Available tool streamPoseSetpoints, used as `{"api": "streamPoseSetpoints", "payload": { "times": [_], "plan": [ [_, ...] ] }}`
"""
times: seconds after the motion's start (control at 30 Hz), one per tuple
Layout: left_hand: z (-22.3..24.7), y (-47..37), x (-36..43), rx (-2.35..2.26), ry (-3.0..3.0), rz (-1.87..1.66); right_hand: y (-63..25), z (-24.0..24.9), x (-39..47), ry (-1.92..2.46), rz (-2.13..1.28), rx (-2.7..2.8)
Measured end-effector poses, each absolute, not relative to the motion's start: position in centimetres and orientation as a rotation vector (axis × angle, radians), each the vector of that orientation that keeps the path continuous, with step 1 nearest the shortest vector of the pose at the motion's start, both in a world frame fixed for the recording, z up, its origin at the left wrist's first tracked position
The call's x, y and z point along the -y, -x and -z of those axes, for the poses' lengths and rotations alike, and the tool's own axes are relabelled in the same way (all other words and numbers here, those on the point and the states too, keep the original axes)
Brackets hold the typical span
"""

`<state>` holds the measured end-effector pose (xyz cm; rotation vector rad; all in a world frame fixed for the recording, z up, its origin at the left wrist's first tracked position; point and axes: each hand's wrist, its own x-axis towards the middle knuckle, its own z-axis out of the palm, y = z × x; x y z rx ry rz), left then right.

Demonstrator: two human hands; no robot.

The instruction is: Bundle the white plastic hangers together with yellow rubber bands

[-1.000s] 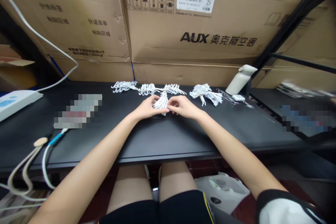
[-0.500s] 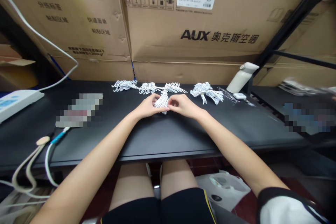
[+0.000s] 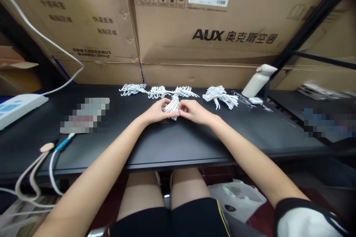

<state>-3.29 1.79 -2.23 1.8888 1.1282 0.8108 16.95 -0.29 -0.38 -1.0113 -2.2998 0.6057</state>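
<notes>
My left hand [image 3: 156, 112] is closed around one side of a bundle of thin white wire hooks [image 3: 171, 106] above the front middle of the black table [image 3: 178, 148]. My right hand [image 3: 194, 112] meets the bundle's right edge, its thumb and fingertips pinched together there. Just behind my hands lie more white hooks in a row: a left group [image 3: 132, 89], a middle group [image 3: 158, 92] and one directly beyond the held bundle [image 3: 185, 91]. Off to the right rests a larger gathered bunch [image 3: 219, 96]. Exactly what the right fingertips grip is too small to make out.
Large cardboard boxes [image 3: 205, 50] stand along the table's back. A white bottle [image 3: 257, 81] and a small white case [image 3: 256, 100] sit at right. On the left are a power strip [image 3: 22, 109], a blurred-out flat device [image 3: 86, 114] and a white cable [image 3: 52, 170].
Both hands stay at the bundle with almost the same grip. The view has shifted very slightly.
</notes>
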Motion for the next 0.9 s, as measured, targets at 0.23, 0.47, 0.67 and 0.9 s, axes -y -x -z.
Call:
{"api": "streamPoseSetpoints", "payload": {
  "times": [0.23,0.47,0.67,0.9],
  "plan": [
    [2.12,3.01,-1.88,-1.058,-1.861,-0.776,-17.12,0.16,0.53,1.142,-0.826,2.206],
    [2.12,3.01,-1.84,-1.033,-1.830,-0.791,-17.20,0.11,0.38,1.177,-0.898,2.157],
    [2.18,3.08,-1.82,-1.015,-1.802,-0.800,-16.93,0.50,0.35,1.164,-0.860,2.123],
    [2.45,3.17,-2.05,-1.044,-1.828,-0.807,-16.80,0.69,0.46,1.110,-0.747,2.155]
  ]
}}
